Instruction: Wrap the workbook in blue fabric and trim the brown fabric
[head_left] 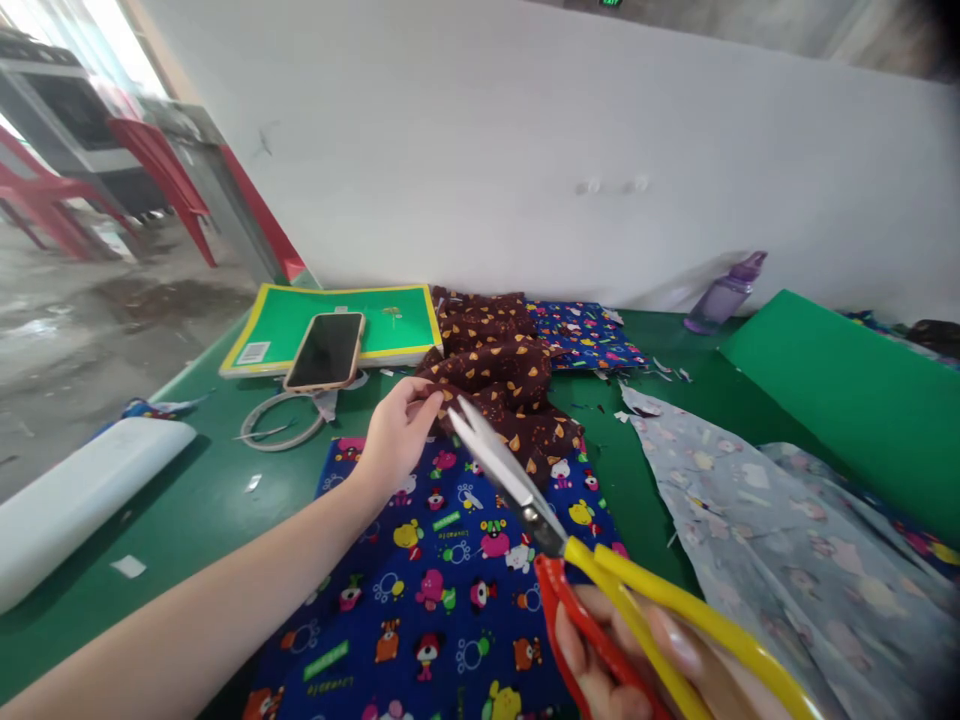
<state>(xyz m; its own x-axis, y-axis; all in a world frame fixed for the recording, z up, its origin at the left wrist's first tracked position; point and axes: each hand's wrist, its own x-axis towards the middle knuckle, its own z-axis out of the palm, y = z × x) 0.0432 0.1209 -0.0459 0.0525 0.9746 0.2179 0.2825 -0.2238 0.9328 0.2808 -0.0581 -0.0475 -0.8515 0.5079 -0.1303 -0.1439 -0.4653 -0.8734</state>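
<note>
My left hand (396, 437) reaches forward and pinches the near edge of a brown patterned cloth (501, 372) that lies bunched on the green table (202, 500). My right hand (637, 655) sits at the bottom edge, fingers through the red and yellow handles of scissors (517, 485). Their blades are slightly apart and point up-left toward the pinched cloth edge. Under both hands lies a blue cloth with cartoon animals (450, 590).
A phone (326, 350) rests on a green book (337, 325) at the back left, with a tape coil (281, 420) in front. A white block (75, 500) lies left. Grey printed cloth (772, 540), green sheet (847, 400), purple bottle (724, 293) and more blue cloth (581, 335) lie right.
</note>
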